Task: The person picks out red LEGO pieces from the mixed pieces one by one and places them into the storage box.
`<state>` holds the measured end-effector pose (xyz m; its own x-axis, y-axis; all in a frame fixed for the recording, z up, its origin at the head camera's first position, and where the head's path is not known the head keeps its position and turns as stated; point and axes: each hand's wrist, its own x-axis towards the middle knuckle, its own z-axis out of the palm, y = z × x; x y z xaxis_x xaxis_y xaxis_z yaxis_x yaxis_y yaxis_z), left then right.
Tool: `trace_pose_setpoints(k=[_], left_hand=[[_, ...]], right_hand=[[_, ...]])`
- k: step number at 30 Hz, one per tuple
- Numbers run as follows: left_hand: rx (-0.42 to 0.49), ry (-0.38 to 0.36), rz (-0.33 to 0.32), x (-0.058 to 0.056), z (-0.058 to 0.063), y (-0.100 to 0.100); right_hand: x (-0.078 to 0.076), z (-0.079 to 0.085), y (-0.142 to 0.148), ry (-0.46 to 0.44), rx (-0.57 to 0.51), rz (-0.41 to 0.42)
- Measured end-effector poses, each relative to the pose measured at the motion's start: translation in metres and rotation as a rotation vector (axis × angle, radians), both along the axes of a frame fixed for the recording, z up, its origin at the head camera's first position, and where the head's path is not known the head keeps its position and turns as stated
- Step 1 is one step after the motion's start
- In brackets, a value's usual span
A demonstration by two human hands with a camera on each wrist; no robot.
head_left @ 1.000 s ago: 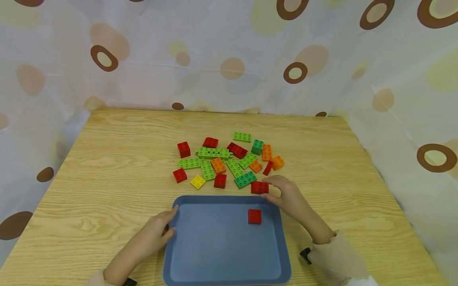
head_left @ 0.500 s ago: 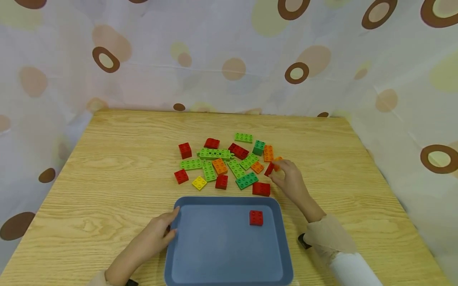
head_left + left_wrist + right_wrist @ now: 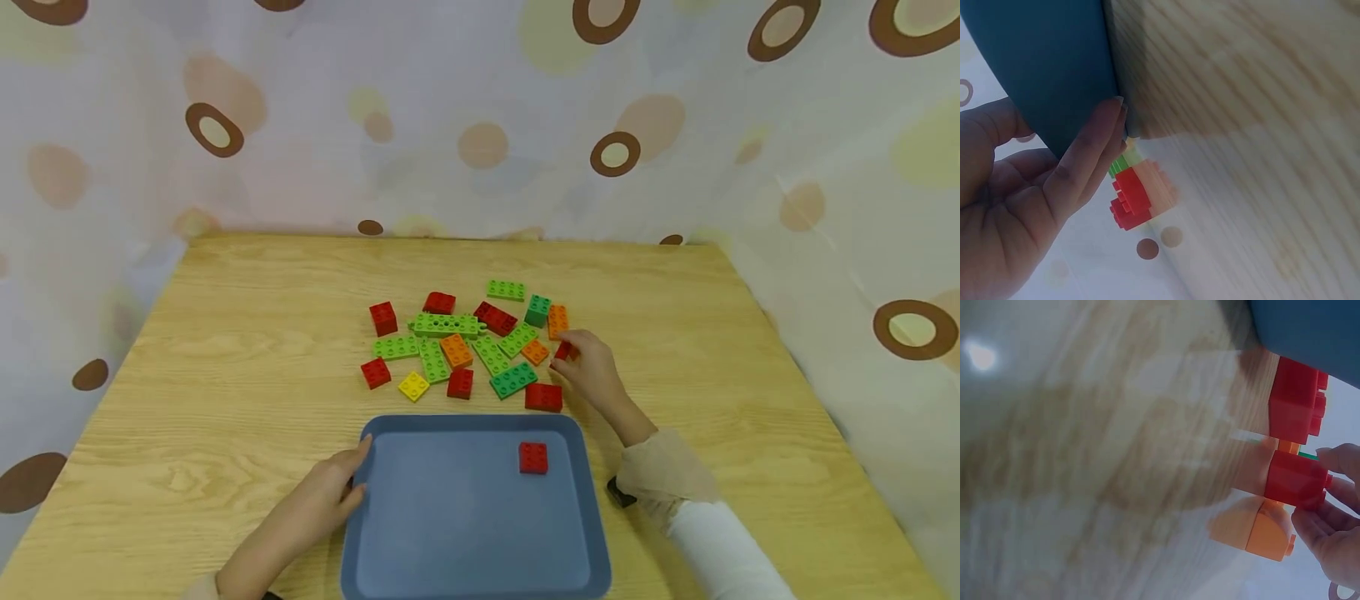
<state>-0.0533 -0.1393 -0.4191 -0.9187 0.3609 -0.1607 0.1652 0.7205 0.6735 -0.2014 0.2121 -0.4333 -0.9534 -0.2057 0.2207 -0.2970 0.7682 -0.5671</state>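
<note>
My right hand (image 3: 592, 373) pinches a small red brick (image 3: 564, 350) at the right side of a brick pile. In the right wrist view this brick (image 3: 1294, 478) sits between thumb and fingers, its studs turned toward the hand. Beside it stand a larger red brick (image 3: 1294, 400) and a rounded orange brick (image 3: 1269, 531), which the hand hides in the head view. My left hand (image 3: 330, 492) holds the left edge of a blue-grey tray (image 3: 353, 533). Its fingers (image 3: 1088, 144) lie against the tray's outer wall (image 3: 1054, 50). One red brick (image 3: 533, 458) lies inside the tray.
Several red, green, orange and yellow bricks lie beyond the tray, among them a long light-green piece (image 3: 447, 326), a dark-green brick (image 3: 513, 381) and a yellow brick (image 3: 413, 386). The wooden table (image 3: 225, 333) meets a dotted curtain (image 3: 480, 108) behind.
My right hand has moved from the larger red brick near the tray's far corner up to the small red brick, and now pinches it. The left hand stays at the tray.
</note>
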Motion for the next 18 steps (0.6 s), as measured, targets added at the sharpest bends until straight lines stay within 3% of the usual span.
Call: trace_pose_setpoints(k=[7, 18], left_hand=[[-0.008, 0.034, -0.001, 0.0006, -0.0014, 0.0006], [0.004, 0.017, -0.006, 0.0007, -0.0021, 0.0001]], right_hand=[[0.0018, -0.0022, 0.0003, -0.019, -0.008, -0.011], [0.0018, -0.0012, 0.0009, -0.011, 0.010, 0.002]])
